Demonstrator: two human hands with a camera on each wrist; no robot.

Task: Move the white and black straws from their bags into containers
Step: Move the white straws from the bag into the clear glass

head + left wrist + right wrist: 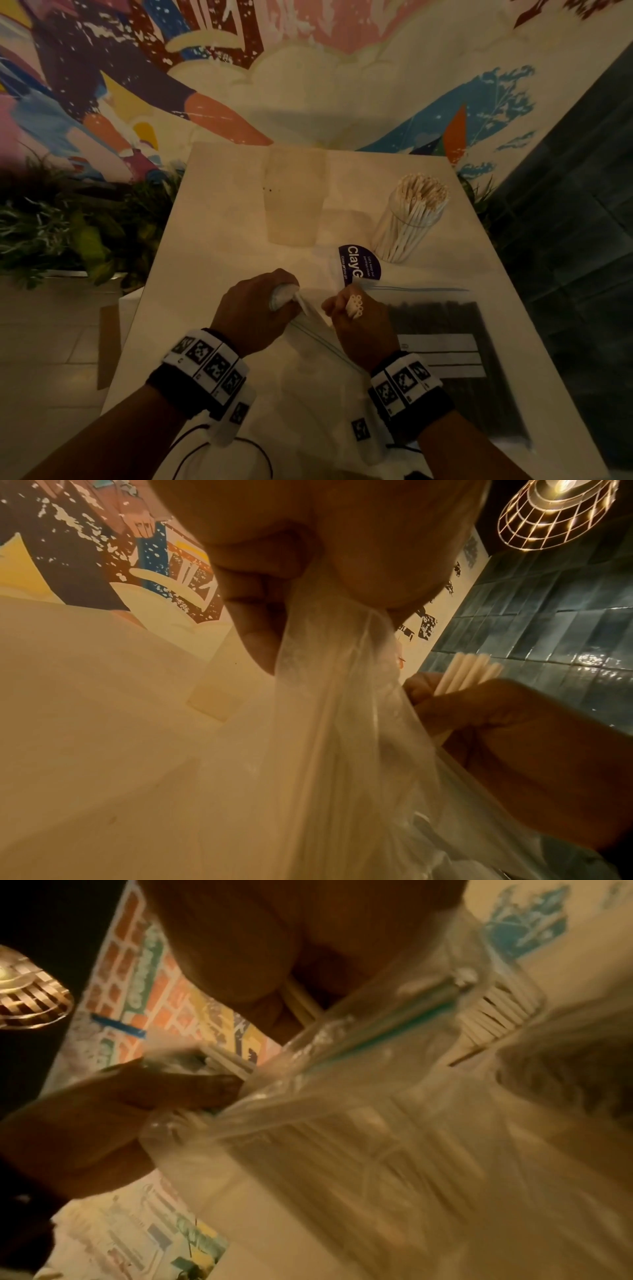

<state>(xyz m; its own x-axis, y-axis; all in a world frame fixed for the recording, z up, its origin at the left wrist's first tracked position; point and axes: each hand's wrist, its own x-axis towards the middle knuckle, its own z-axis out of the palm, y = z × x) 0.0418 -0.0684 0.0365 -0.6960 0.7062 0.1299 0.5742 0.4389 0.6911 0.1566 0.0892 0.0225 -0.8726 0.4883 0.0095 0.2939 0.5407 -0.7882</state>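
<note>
My left hand point(274, 301) grips the bunched mouth of a clear zip bag point(318, 339) near the table's middle; the same bag point(342, 723) hangs from its fingers in the left wrist view. My right hand point(356, 315) holds a small bunch of white straws point(355, 305), ends up, beside the bag's opening; those white straws point(469, 669) also show in the left wrist view. A clear container point(409, 222) packed with white straws stands at the back right. A second zip bag with black straws point(448, 359) lies flat at the right. An empty translucent container point(294, 198) stands at the back centre.
A round purple sticker or lid point(358, 265) lies between the hands and the straw container. The white table point(205, 240) drops off at left towards green plants point(68, 226). A painted wall stands behind, and dark tiles point(582, 205) are at the right.
</note>
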